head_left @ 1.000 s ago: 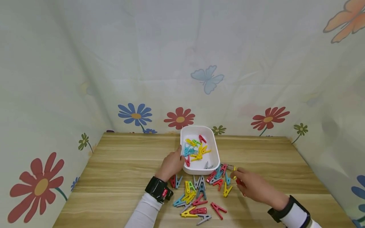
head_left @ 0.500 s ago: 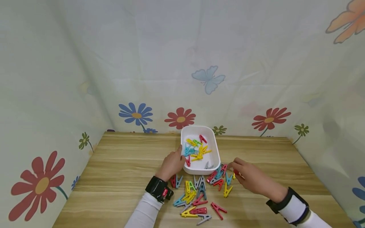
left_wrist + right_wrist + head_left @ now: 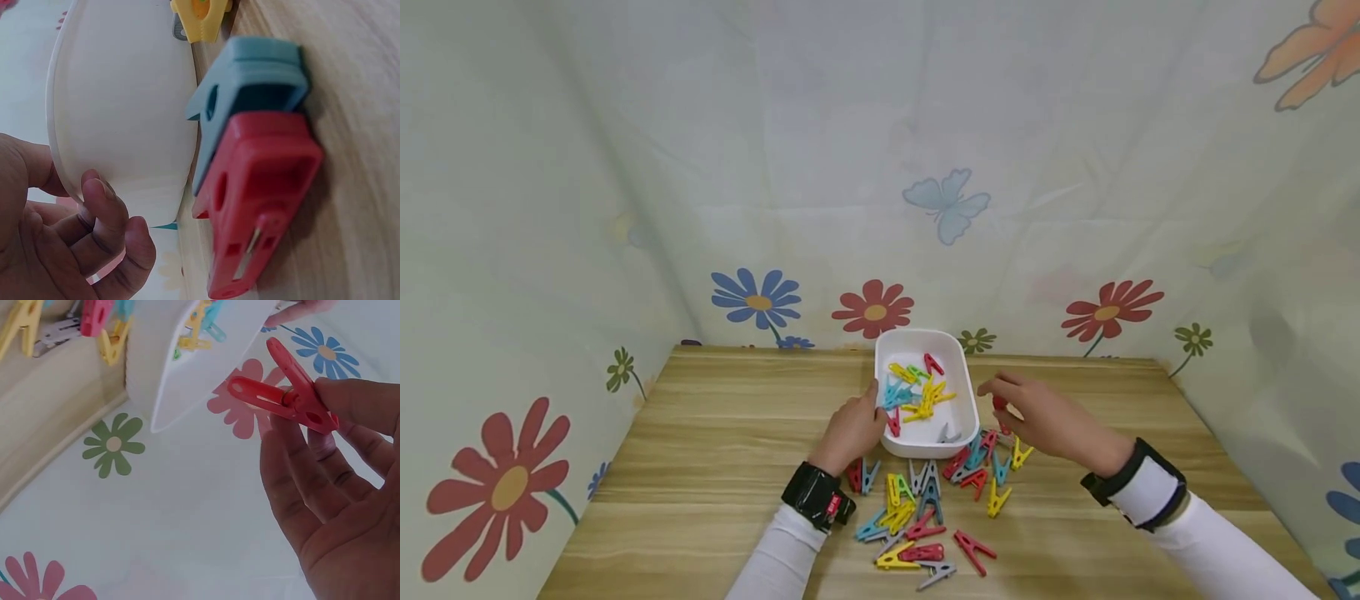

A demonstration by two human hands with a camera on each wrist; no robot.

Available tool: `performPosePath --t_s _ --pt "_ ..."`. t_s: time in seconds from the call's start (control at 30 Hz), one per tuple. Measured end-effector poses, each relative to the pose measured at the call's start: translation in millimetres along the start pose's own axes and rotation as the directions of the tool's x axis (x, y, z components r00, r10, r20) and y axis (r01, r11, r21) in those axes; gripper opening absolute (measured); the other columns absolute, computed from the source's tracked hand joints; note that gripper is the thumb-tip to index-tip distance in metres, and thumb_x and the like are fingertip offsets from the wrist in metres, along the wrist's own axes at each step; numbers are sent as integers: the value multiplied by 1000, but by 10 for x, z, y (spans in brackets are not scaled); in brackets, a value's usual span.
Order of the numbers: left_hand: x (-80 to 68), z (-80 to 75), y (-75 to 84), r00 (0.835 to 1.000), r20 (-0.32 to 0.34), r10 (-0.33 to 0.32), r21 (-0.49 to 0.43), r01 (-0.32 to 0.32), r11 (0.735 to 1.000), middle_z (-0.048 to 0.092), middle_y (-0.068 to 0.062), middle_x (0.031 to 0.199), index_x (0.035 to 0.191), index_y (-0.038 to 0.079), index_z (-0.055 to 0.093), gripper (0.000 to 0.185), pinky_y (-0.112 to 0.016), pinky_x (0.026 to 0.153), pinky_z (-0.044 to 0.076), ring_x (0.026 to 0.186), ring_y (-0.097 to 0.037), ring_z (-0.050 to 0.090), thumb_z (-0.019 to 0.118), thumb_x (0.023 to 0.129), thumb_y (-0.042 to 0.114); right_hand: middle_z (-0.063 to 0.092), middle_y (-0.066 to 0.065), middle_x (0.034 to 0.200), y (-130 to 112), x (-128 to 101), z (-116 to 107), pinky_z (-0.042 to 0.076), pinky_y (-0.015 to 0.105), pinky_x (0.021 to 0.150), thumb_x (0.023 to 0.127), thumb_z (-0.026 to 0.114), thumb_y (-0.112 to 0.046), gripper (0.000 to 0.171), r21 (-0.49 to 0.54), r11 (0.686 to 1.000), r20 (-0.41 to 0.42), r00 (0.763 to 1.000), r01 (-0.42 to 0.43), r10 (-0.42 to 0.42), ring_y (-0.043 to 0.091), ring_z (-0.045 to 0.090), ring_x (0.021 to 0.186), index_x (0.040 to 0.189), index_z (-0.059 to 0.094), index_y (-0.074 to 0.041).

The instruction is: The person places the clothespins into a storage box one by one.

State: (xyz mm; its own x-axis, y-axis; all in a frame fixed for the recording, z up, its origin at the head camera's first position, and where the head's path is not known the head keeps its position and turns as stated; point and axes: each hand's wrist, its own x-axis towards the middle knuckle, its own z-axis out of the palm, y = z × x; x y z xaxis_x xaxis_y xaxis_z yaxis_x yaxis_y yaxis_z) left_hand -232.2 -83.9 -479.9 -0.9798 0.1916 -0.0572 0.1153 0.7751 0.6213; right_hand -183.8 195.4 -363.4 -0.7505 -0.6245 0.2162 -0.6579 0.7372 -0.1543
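At its left edge, my left hand [image 3: 852,429] grips the rim of a white plastic bin [image 3: 967,392]; the left wrist view shows the thumb and curled fingers about that rim. Inside the bin lie several yellow, blue, green, red and grey clothespins. My right hand [image 3: 1048,414] is raised just right of the bin and pinches a red clothespin [image 3: 300,394] between thumb and fingers. The right wrist view shows that clothespin whole, its two legs spread apart. A red clothespin [image 3: 262,194] and a blue clothespin [image 3: 250,81] stand on the table beside the bin, below my left hand.
More clothespins in several colours lie loosely heaped on the wooden table [image 3: 737,400], in front of the bin and at its near right corner. A single yellow clothespin [image 3: 1021,452] lies below my right hand. A flower-printed cloth [image 3: 820,208] hangs behind the table.
My right hand has risen off the heap with the red clothespin and moved up and left towards the bin, uncovering a yellow clothespin. My left hand and the bin have stayed put.
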Motion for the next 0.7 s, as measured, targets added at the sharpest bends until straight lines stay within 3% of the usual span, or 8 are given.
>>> performPosePath --t_s 0.23,0.7 --pt "-10 -4 -3 999 -20 41 17 -40 999 46 -3 61 152 -2 30 60 -28 45 37 47 -18 47 48 101 24 63 3 101 -8 281 -9 54 26 68 88 72 -11 27 16 999 -68 997 30 -29 10 58 77 114 67 -11" --pt "-2 -14 -1 1000 0 28 9 -28 1000 45 -1 60 154 1 27 62 -27 44 37 46 -17 47 47 101 25 63 6 100 105 806 218 54 31 73 90 69 -10 25 102 995 -101 995 -6 16 18 60 84 115 66 -7"
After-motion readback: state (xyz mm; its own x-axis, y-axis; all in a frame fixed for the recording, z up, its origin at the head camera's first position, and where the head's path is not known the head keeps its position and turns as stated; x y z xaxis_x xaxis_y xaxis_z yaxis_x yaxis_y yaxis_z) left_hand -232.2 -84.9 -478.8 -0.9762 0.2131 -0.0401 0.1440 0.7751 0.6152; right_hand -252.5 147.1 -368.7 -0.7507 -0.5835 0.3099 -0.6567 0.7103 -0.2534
